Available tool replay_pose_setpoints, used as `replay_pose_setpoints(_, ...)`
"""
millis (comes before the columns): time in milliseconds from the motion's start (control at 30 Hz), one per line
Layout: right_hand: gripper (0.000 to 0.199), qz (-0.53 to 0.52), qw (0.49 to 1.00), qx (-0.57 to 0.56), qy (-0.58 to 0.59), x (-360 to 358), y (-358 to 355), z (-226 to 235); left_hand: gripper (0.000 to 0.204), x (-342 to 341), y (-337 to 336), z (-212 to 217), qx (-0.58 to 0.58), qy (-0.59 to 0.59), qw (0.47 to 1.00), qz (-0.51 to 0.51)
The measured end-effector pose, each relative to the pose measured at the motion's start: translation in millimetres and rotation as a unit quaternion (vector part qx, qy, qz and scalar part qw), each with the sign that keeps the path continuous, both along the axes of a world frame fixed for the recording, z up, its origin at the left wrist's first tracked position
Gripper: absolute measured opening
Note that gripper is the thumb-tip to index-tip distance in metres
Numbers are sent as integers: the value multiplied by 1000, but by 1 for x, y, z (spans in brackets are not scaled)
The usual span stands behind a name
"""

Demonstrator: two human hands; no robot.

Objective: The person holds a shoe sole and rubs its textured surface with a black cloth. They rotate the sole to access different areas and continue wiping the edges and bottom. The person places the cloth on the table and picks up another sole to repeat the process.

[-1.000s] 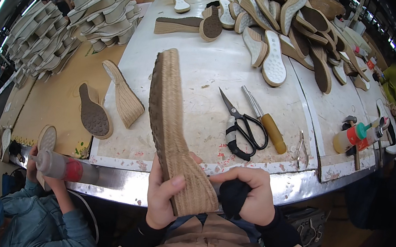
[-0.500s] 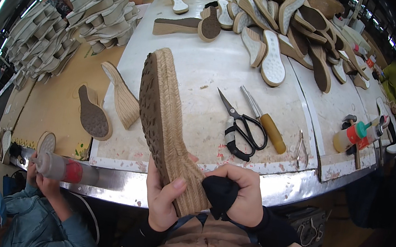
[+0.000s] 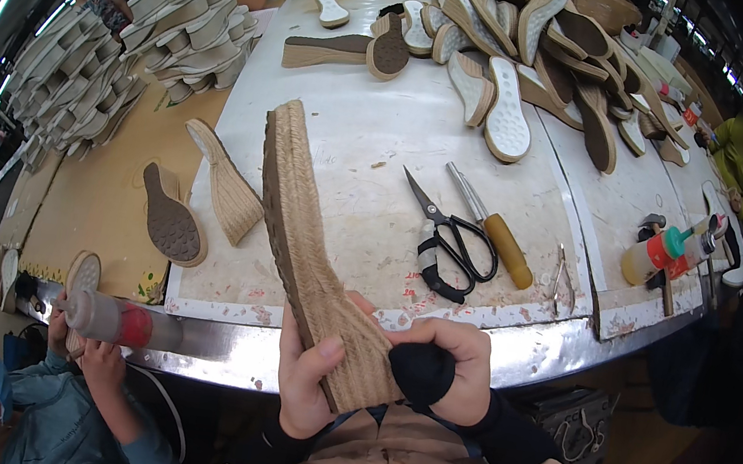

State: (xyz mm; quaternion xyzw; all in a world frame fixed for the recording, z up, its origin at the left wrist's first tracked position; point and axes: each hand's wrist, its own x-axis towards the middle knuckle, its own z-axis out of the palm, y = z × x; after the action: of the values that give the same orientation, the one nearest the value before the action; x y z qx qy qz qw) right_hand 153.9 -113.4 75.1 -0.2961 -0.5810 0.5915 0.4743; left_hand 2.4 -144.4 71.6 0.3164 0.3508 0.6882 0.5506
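A wedge shoe sole [image 3: 310, 233] with a braided, straw-coloured side and a brown bottom stands tilted up in front of me. My left hand [image 3: 304, 387] is closed round its thick heel end, thumb on the braid. My right hand [image 3: 468, 372] has its fingers closed on a bunched black cloth [image 3: 421, 373], which touches the heel's right edge. Part of those fingers is hidden by the cloth. Beyond my hands, black-handled scissors [image 3: 445, 242] lie beside a wooden-handled tool [image 3: 506, 247] with a metal shaft. A pair of small tweezers [image 3: 562, 281] lies further right.
Two more wedge soles [image 3: 175, 215] [image 3: 223, 184] lie left of mine. A large heap of soles [image 3: 544, 62] covers the far right; stacked pale soles [image 3: 188, 20] rise at the far left. A bottle [image 3: 655, 255] with a green cap stands right. A co-worker's hands [image 3: 104, 371] hold another bottle [image 3: 111, 318].
The sole has turned in my left hand: more of its braided side shows and less of the studded bottom. My right hand and the cloth have shifted slightly at the heel.
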Motion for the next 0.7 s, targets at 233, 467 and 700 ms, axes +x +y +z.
replay_pose_setpoints(233,12,-12,1000,12,-26,0,6,-4,76,-1,3,-1,-10,11,1000,-2)
replay_pose_setpoints(467,15,-8,999,-34,-37,11,-9,-1,78,-3,6,2,-6,3,1000,-7)
replay_pose_setpoints(700,5,-35,999,-31,-12,0,0,6,78,0,4,2,-22,9,1000,-3)
